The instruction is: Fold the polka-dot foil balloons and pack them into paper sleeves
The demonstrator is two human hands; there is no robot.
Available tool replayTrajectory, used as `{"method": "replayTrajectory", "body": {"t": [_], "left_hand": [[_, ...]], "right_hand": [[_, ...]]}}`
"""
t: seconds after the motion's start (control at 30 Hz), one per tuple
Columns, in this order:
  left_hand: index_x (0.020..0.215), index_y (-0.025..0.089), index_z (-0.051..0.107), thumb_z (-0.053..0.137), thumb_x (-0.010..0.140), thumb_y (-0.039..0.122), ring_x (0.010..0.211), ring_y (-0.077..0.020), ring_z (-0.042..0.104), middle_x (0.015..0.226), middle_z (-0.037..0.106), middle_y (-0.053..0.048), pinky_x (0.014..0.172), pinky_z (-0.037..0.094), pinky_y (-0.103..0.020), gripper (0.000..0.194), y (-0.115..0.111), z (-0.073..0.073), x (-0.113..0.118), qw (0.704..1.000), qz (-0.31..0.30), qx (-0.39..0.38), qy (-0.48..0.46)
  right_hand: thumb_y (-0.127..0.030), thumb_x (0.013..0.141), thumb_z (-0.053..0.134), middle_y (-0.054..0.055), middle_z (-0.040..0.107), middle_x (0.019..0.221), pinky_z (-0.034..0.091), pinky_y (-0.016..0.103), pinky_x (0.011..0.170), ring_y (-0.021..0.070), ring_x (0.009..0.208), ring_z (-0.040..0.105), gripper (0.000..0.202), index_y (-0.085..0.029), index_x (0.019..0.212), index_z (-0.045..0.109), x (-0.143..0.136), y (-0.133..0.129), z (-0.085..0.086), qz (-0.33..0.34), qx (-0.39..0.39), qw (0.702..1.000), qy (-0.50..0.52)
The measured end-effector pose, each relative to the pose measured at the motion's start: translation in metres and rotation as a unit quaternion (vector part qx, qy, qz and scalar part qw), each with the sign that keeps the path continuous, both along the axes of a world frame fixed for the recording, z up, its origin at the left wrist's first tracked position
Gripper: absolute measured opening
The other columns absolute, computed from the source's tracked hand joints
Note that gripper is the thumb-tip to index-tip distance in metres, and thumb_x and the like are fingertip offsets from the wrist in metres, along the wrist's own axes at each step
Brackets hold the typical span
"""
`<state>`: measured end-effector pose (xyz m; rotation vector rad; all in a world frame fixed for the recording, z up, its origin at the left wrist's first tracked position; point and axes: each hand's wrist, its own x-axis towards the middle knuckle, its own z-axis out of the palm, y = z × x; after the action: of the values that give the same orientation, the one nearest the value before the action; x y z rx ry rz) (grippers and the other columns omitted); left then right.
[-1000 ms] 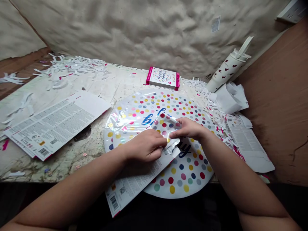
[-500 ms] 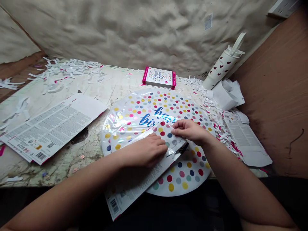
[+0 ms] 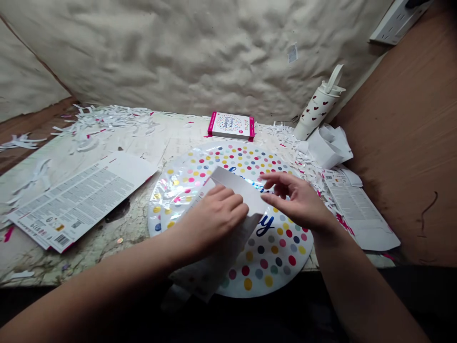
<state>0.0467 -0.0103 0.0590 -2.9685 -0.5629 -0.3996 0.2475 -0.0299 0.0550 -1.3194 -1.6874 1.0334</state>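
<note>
My left hand (image 3: 217, 219) is closed on a white card packet (image 3: 243, 188) with grey print, which it holds at a slant. The packet's plain white flap points up and away from me, and its lower end is blurred. My right hand (image 3: 296, 200) is beside the packet's right corner, thumb and fingers apart, with nothing visible between them. Below both hands lie flat, round foil balloons (image 3: 274, 274) with coloured dots and blue lettering, partly covered by the packet and left hand. Their glossy edges overlap.
A stack of pink-edged packs (image 3: 231, 126) lies at the back. On the left is an opened card packet (image 3: 82, 200); another card packet (image 3: 364, 214) lies right. Paper shreds (image 3: 107, 119) litter the table. A heart-patterned tumbler (image 3: 317, 112) stands by crumpled white paper (image 3: 328, 145).
The dotted foil piece that my right hand pinched at the packet's mouth no longer shows there. My right hand has opened. The packet's white flap now stands up, and the view has shifted slightly.
</note>
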Motion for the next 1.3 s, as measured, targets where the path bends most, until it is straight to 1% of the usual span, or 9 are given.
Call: {"method": "replayTrajectory", "body": {"t": [0.13, 0.23, 0.33, 0.43, 0.6, 0.73, 1.0, 1.17, 1.3], "left_hand": [[0.094, 0.019, 0.058, 0.050, 0.085, 0.018, 0.089, -0.0213, 0.052, 0.090, 0.060, -0.006, 0.089, 0.038, -0.042, 0.012, -0.005, 0.021, -0.002, 0.980, 0.049, 0.083, -0.172], [0.121, 0.024, 0.046, 0.071, 0.071, 0.029, 0.114, -0.0278, 0.044, 0.124, 0.048, -0.010, 0.099, 0.033, -0.046, 0.056, -0.005, 0.023, -0.012, 0.911, 0.173, 0.090, -0.363], [0.128, 0.022, 0.041, 0.074, 0.064, 0.040, 0.104, -0.0266, 0.053, 0.120, 0.054, -0.011, 0.083, 0.047, -0.038, 0.074, 0.001, 0.011, -0.026, 0.871, 0.203, -0.258, -0.366], [0.112, 0.017, 0.056, 0.066, 0.074, 0.038, 0.088, -0.0207, 0.061, 0.098, 0.065, -0.007, 0.073, 0.050, -0.030, 0.045, 0.000, -0.009, -0.032, 0.727, 0.157, -0.610, -0.272], [0.068, 0.013, 0.057, 0.058, 0.075, 0.036, 0.043, -0.0092, 0.048, 0.047, 0.052, 0.003, 0.042, 0.036, -0.019, 0.024, -0.019, -0.037, -0.023, 0.570, 0.261, -0.710, -0.321], [0.053, 0.014, 0.051, 0.052, 0.076, 0.037, 0.036, -0.0077, 0.041, 0.040, 0.049, 0.002, 0.038, 0.028, -0.019, 0.033, -0.031, -0.043, -0.017, 0.573, 0.292, -0.710, -0.289], [0.044, 0.014, 0.047, 0.049, 0.080, 0.041, 0.037, -0.0061, 0.037, 0.039, 0.044, 0.002, 0.039, 0.027, -0.019, 0.045, -0.039, -0.039, -0.013, 0.632, 0.289, -0.671, -0.258], [0.053, 0.013, 0.055, 0.049, 0.081, 0.043, 0.039, -0.0104, 0.047, 0.043, 0.054, -0.001, 0.042, 0.035, -0.021, 0.041, -0.041, -0.046, -0.013, 0.590, 0.281, -0.710, -0.261], [0.055, 0.013, 0.056, 0.052, 0.079, 0.041, 0.042, -0.0117, 0.052, 0.045, 0.058, -0.003, 0.044, 0.038, -0.021, 0.038, -0.041, -0.047, -0.009, 0.570, 0.272, -0.723, -0.281]], "right_hand": [[-0.028, 0.071, 0.070, 0.006, 0.066, 0.101, 0.050, 0.032, 0.075, 0.0175, 0.084, 0.063, 0.041, -0.021, 0.110, 0.056, -0.014, -0.018, -0.013, 0.019, -0.026, 0.969, 0.247], [-0.026, 0.079, 0.063, 0.004, 0.068, 0.092, 0.050, 0.032, 0.077, 0.0172, 0.086, 0.063, 0.021, -0.021, 0.099, 0.058, -0.021, -0.023, -0.019, -0.017, -0.004, 0.953, 0.303], [-0.023, 0.076, 0.066, 0.002, 0.066, 0.095, 0.050, 0.030, 0.078, 0.0161, 0.088, 0.062, 0.031, -0.023, 0.104, 0.054, -0.015, -0.017, -0.017, -0.037, 0.012, 0.959, 0.280], [-0.031, 0.082, 0.057, 0.001, 0.064, 0.079, 0.050, 0.028, 0.066, 0.0150, 0.071, 0.061, 0.013, -0.020, 0.089, 0.055, -0.006, -0.006, -0.017, -0.064, 0.010, 0.985, 0.160], [-0.023, 0.087, 0.047, 0.005, 0.062, 0.083, 0.047, 0.032, 0.072, 0.0175, 0.076, 0.057, 0.013, -0.018, 0.087, 0.059, -0.015, -0.008, -0.031, -0.164, 0.204, 0.948, -0.181], [-0.011, 0.085, 0.045, 0.007, 0.064, 0.089, 0.048, 0.031, 0.075, 0.0196, 0.084, 0.058, 0.021, -0.017, 0.094, 0.063, -0.039, -0.028, -0.034, 0.013, 0.258, 0.933, -0.252], [-0.010, 0.085, 0.042, 0.011, 0.063, 0.085, 0.049, 0.036, 0.071, 0.0238, 0.080, 0.058, 0.021, -0.013, 0.084, 0.062, -0.048, -0.035, -0.033, 0.027, 0.267, 0.908, -0.321], [-0.014, 0.087, 0.044, 0.006, 0.065, 0.086, 0.049, 0.029, 0.072, 0.0181, 0.080, 0.060, 0.017, -0.017, 0.093, 0.059, -0.041, -0.034, -0.032, 0.022, 0.206, 0.949, -0.240], [-0.011, 0.086, 0.037, 0.008, 0.060, 0.077, 0.047, 0.034, 0.064, 0.0216, 0.072, 0.055, 0.024, -0.017, 0.077, 0.058, -0.053, -0.038, -0.032, 0.060, 0.256, 0.889, -0.375]]}}
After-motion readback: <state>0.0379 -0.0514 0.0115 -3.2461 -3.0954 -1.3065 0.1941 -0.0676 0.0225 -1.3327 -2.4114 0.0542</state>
